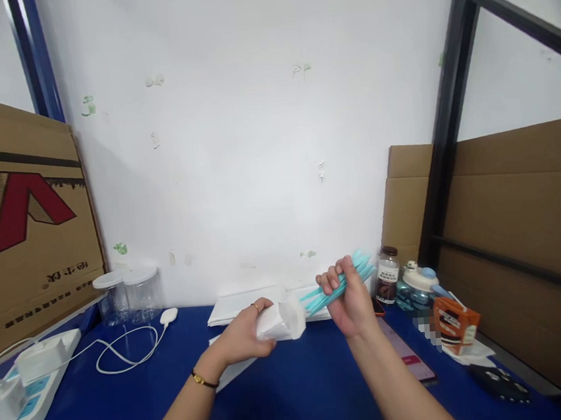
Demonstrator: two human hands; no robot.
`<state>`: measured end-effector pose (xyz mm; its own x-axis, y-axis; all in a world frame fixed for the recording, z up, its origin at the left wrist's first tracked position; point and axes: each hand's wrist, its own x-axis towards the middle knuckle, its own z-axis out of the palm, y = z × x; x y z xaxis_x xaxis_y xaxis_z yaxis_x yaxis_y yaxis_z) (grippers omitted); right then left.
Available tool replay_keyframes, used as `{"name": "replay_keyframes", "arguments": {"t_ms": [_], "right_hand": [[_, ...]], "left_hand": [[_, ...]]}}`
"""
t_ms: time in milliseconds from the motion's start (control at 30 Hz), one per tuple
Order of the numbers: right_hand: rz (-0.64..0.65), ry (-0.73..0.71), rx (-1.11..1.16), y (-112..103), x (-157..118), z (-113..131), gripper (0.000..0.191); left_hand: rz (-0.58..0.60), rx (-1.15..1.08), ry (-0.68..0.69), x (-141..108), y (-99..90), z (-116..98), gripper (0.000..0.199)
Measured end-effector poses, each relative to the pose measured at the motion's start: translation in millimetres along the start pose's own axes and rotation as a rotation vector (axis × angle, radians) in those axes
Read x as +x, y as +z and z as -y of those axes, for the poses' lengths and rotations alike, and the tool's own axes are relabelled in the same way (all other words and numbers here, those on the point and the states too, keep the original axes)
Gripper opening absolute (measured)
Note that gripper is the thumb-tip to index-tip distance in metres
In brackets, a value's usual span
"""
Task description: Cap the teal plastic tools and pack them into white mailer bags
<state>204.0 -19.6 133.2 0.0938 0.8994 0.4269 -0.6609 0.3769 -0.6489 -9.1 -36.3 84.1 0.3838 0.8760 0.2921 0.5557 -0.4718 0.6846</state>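
My left hand point(248, 332) is wrapped round a white container point(280, 321), tipped on its side with its wide end facing right. My right hand point(348, 298) grips a bundle of thin turquoise sticks point(338, 291) that look like pens or straws. Their left ends lie close to the container's wide end; whether any are inside it I cannot tell. The right ends of the bundle stick out beyond my fingers and are blurred. Behind my hands lies a stack of white paper point(225, 310), and another white sheet point(235, 373) is partly hidden under my left hand.
On the blue table point(295, 396), a power strip point(47, 390), a white cable point(107, 343) and clear jars point(143, 297) are at left. At right are a brown bottle point(387, 276), a water bottle point(416, 290), an orange carton point(455, 326), a phone point(405, 349) and a black item point(499, 382).
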Motion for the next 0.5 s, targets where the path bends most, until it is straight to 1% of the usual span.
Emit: {"name": "replay_keyframes", "arguments": {"t_ms": [67,133,233,333,400,500], "right_hand": [[-0.023,-0.04,-0.047,11,2,3,0.037],[-0.032,-0.044,-0.099,16,1,-2,0.037],[-0.037,0.006,-0.198,19,-5,-14,0.037],[-0.021,0.076,-0.371,22,-9,-25,0.038],[0.029,0.126,-0.459,27,-10,-29,0.039],[0.183,0.176,-0.504,38,-10,-30,0.036]], "left_hand": [[-0.044,-0.083,0.054,8,10.3,-12,0.047],[-0.105,-0.163,0.094,12,20.9,-18,0.048],[-0.187,-0.27,0.131,14,34.6,-22,0.049],[-0.293,-0.328,0.131,12,42.9,-22,0.05],[-0.375,-0.345,0.108,10,45.0,-21,0.05],[-0.479,-0.354,0.068,7,44.0,-19,0.048]]}}
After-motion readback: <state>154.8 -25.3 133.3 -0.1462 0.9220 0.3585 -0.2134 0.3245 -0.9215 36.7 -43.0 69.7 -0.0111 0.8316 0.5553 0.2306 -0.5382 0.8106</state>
